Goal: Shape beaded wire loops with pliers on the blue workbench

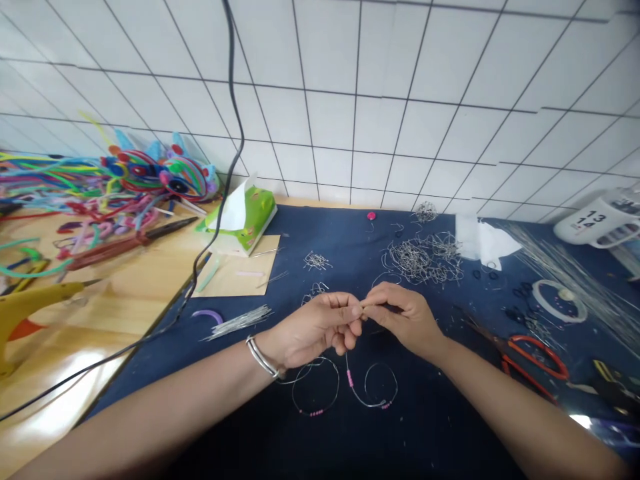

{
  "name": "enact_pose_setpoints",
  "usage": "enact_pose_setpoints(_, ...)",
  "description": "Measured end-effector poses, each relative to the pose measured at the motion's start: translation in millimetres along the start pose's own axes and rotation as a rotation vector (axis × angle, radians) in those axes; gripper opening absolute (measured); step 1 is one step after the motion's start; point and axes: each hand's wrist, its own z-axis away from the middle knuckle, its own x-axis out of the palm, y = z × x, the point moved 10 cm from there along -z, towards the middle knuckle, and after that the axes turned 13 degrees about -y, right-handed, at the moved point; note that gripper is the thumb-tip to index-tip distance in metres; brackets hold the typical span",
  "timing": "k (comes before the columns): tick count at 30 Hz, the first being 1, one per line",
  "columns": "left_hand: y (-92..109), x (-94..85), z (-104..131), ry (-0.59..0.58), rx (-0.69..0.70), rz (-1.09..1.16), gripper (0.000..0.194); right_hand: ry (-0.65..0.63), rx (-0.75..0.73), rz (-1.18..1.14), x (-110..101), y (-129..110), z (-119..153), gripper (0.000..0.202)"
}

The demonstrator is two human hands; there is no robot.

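My left hand (325, 323), with a silver bangle at the wrist, pinches thin wire near the middle of the dark blue cloth. Its fingertips meet those of my right hand (403, 317), which is also closed in a pinch; whatever lies between its fingers is too small to make out. Below my hands hangs a curled silver wire with pink beads (349, 379), bent into loops. A round wire loop (316, 413) with several pink beads lies to its left.
Tangled wire (423, 259) and white tissue (493, 245) lie behind my hands. Orange-handled scissors (540, 357) are at right, beside a white ring (559, 301). A green tissue box (255, 217), cut wires (240, 323), a yellow glue gun (30, 307) and a black cable (233, 167) are left.
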Motion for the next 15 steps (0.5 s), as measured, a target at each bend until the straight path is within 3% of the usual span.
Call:
enact_pose_setpoints(5, 3.3, -14.0, 0.4, 0.082, 0.060, -0.069, 0.015, -0.202, 0.091, 0.334, -14.2, 2.7, -1.7, 0.016)
enact_pose_setpoints(9, 0.7, -29.5, 0.1, 0.123, 0.075, -0.071, 0.016, -0.448, 0.153, 0.611, -8.2, 14.4, 22.7, 0.023)
enact_pose_setpoints(12, 0.3, -35.5, -1.2, 0.132, 0.077, -0.056, 0.017, -0.473, 0.198, 0.765, -5.8, 18.2, 42.4, 0.052)
enact_pose_setpoints(15, 2.2, -35.9, -1.3, 0.131, 0.082, -0.058, 0.019, -0.519, 0.252, 0.890, 4.9, 24.8, 53.7, 0.057)
